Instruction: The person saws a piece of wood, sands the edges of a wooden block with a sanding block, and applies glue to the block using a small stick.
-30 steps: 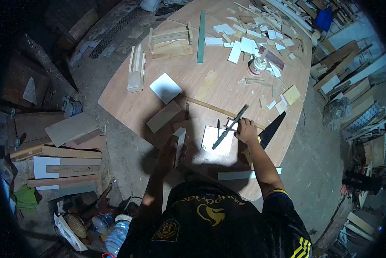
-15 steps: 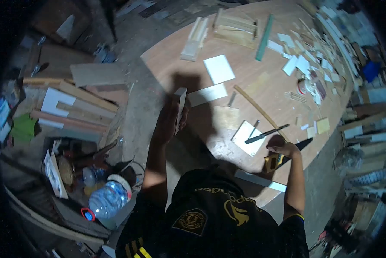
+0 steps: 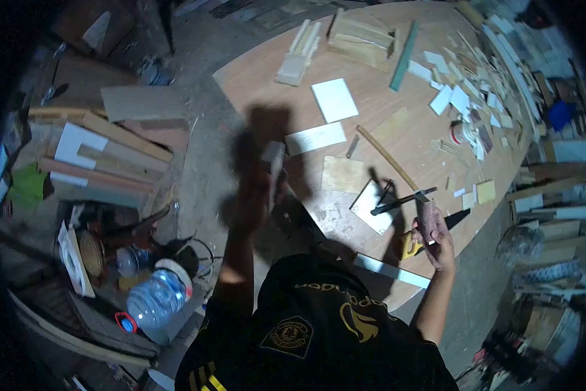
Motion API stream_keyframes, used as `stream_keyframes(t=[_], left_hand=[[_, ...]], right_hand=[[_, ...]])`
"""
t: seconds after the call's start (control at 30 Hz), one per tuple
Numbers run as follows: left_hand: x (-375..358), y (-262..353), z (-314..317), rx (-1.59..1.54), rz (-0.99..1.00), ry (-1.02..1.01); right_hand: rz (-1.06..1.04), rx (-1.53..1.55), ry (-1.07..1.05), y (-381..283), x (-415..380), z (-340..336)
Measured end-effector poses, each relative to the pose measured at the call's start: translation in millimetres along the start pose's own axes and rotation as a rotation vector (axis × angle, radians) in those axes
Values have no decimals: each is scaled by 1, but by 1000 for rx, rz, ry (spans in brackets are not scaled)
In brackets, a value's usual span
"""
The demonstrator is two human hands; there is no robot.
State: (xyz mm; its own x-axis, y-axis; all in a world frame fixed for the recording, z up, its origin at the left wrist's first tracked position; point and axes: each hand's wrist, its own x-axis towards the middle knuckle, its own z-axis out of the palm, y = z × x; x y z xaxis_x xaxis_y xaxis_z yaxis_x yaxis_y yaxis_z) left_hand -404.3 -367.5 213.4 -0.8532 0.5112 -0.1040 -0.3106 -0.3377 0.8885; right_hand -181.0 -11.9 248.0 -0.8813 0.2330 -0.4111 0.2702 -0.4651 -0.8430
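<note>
My left hand [image 3: 254,199], dark in shadow, is wrapped round a narrow board piece [image 3: 276,171] held upright beyond the table's left edge. My right hand [image 3: 443,244] grips a flat reddish-brown block [image 3: 427,220], whose exact kind I cannot make out. Behind that hand lies a handsaw with a yellow handle [image 3: 408,247] and a dark blade [image 3: 458,219], partly hidden. Left of the block, a black slender tool [image 3: 397,204] rests across a white square board [image 3: 368,210]. A long wooden strip [image 3: 389,158] ends near the block.
The round table [image 3: 254,72] carries a white panel [image 3: 335,100], a wooden box-like piece [image 3: 361,44], a green strip [image 3: 404,56] and scattered offcuts [image 3: 459,99]. A water bottle [image 3: 154,301] and stacked boards [image 3: 110,153] stand on the left.
My right hand has turned from palm-down over the saw, and the reddish-brown block now shows in it. My left hand still holds its board, tilted slightly differently.
</note>
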Motion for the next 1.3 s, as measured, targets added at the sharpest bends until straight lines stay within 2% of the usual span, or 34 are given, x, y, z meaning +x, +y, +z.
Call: stream_keyframes(t=[0.1,0.13,0.23,0.3,0.33,0.37,0.4,0.5,0.53,0.57,0.6,0.63,0.7,0.77,0.83,0.87,0.93,1.07,1.13,1.17,1.23,1.3], left_hand=[[3,-4,58,177,-35,-162],[2,-2,81,286,-33,-202],[-7,-8,136,272,-126,-372],[-9,-11,165,393,-198,-469],[-13,-15,179,216,-217,-461],[-16,-15,196,42,-242,-444],[-16,-11,218,-23,-158,-462],[-27,-23,254,-13,-105,-603],[-33,-27,255,-35,-246,-661],[-37,-39,268,-65,-166,-681],[-47,-46,275,-186,-235,-690],[-59,-43,288,-304,-315,-691],[-68,-52,301,-226,-354,-788],[-86,-57,320,-148,-391,-879],[-110,-52,342,-193,-370,-934],[-117,-60,341,-89,-386,-900],[-134,-71,346,-84,-410,-923],[-156,-82,359,-87,-428,-1002],[-161,-87,360,-48,-478,-1004],[-161,-89,359,-45,-482,-1008],[-160,-90,356,-31,-467,-1072],[-160,-87,353,-18,-438,-1087]], right_hand=[[-103,146,-24,2,-15,31],[-165,93,-36,-5,-20,46],[-310,-80,7,-23,-50,75],[-357,-20,44,-21,-68,81],[-390,-14,92,-19,-78,82],[-482,-144,162,-17,-87,83],[-566,-276,229,-15,-95,82],[-674,-344,395,-9,-126,78],[-697,-378,447,-7,-138,76],[-721,-413,504,-5,-148,75],[-749,-335,543,3,-156,73],[-723,-361,600,7,-166,70],[-638,-353,721,4,-190,75],[-776,-184,707,11,-206,76],[-814,-134,761,23,-225,74],[-819,-124,792,30,-235,74],[-737,-227,929,41,-251,71],[-846,-279,1085,58,-267,70],[-767,-520,1222,67,-275,66],[-766,-516,1227,69,-281,67],[-767,-41,1001,67,-292,67],[-745,46,935,72,-298,64]])
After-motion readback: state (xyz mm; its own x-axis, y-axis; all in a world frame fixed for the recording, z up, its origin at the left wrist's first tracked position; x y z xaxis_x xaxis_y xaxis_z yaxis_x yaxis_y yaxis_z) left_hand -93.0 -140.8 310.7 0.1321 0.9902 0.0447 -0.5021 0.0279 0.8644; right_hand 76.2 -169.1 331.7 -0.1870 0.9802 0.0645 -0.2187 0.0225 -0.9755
